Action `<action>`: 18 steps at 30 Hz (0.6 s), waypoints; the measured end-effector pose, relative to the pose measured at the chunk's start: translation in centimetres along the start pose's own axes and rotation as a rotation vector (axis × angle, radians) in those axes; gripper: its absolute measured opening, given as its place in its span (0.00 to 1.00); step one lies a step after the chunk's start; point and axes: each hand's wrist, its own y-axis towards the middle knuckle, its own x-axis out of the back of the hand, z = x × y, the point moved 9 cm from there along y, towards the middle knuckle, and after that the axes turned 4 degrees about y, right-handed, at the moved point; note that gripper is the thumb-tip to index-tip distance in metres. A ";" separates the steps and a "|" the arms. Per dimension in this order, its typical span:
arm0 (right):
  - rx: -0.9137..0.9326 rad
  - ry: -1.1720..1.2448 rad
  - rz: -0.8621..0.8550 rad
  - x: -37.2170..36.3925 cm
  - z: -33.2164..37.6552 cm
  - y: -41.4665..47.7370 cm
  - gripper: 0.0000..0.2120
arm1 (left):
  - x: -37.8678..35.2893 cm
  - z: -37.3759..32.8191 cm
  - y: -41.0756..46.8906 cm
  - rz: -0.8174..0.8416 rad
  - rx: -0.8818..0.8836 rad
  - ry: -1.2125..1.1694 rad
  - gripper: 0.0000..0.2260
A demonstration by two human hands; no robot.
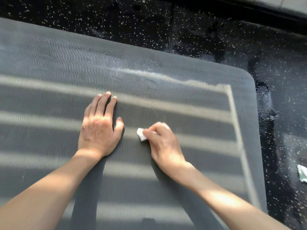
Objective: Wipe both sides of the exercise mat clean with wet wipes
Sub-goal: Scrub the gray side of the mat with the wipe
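A dark grey ribbed exercise mat [166, 90] lies flat on the floor and fills most of the view, striped with bands of sunlight. My left hand [99, 128] presses flat on the mat near its middle, fingers straight and together. Just to its right, my right hand [163, 141] grips a small folded white wet wipe [141, 134] and holds it against the mat surface; most of the wipe is hidden under the fingers. A shiny damp patch [132, 70] shows on the mat beyond my hands.
Black rubber flooring [216, 39] with white speckles surrounds the mat at the back and right. A crumpled white wipe [302, 173] lies on that floor at the right edge. A pale ledge [282, 4] runs along the top right corner.
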 end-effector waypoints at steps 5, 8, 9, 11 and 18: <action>0.040 -0.090 -0.075 1.5 -0.7 3.6 0.07 | -0.2 0.0 0.0 0.012 0.000 -0.002 0.27; 0.001 -0.167 -0.112 0.9 -1.1 2.2 0.09 | -0.2 0.0 0.1 0.013 0.003 -0.007 0.28; 0.008 -0.153 -0.100 0.7 -0.6 0.7 0.09 | -0.1 0.0 0.0 0.014 0.004 -0.012 0.28; 0.058 -0.083 -0.032 0.0 0.9 -2.2 0.05 | -0.1 0.0 0.0 0.012 0.000 -0.020 0.27; -0.082 -0.170 -0.207 0.7 -0.6 0.5 0.03 | -0.1 -0.2 0.0 0.027 -0.004 -0.018 0.27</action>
